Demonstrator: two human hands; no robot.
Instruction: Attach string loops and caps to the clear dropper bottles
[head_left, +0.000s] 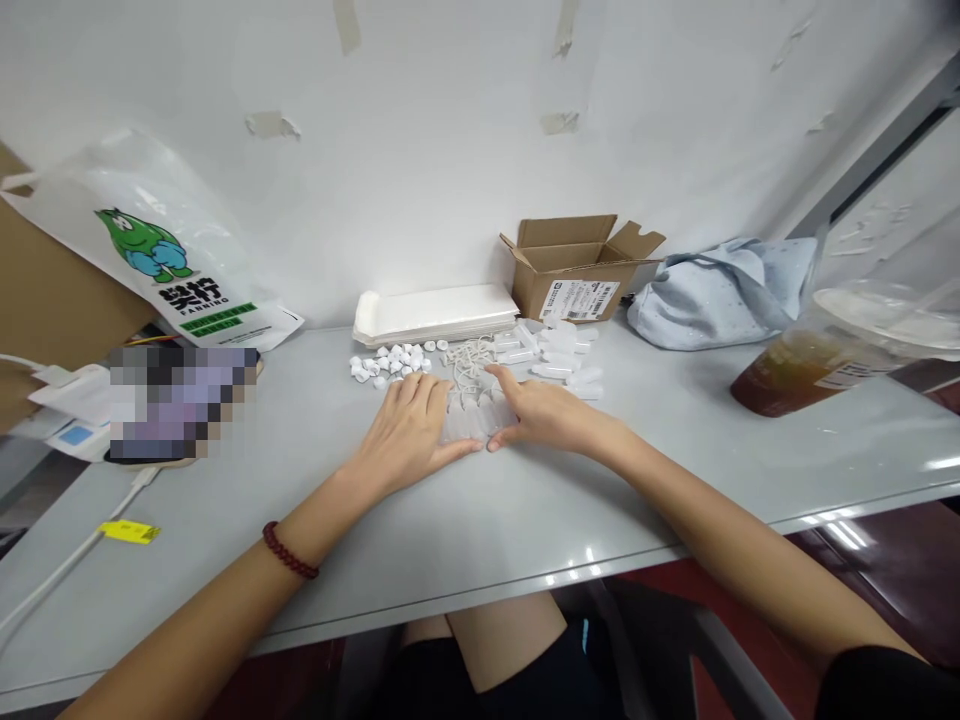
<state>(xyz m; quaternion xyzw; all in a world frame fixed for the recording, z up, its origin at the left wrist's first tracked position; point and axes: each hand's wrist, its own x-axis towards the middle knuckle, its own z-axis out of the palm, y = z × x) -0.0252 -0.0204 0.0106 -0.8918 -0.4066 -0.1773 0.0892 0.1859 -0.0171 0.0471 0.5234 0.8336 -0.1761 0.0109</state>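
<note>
Between my two hands lies a row of small translucent plastic tubes (pixel 474 420), side by side on the grey table. My left hand (pixel 409 425) grips the row from the left, its thumb stretched along the near ends. From the right side my right hand (pixel 544 412) closes on the same row, with one digit at the far ends and another at the near ends. Just beyond the hands are a tangle of thin whitish cords (pixel 471 362) and a heap of small white caps (pixel 394 362). More loose translucent tubes (pixel 556 362) lie behind my right hand.
Against the wall stand a stack of white flat packets (pixel 435 313) and an open cardboard box (pixel 574 265). A light-blue cloth bag (pixel 712 295) and a drink cup (pixel 787 370) are right. A plastic bag (pixel 161 240), a blurred-out phone (pixel 184 405) and a cable (pixel 56 580) lie left.
</note>
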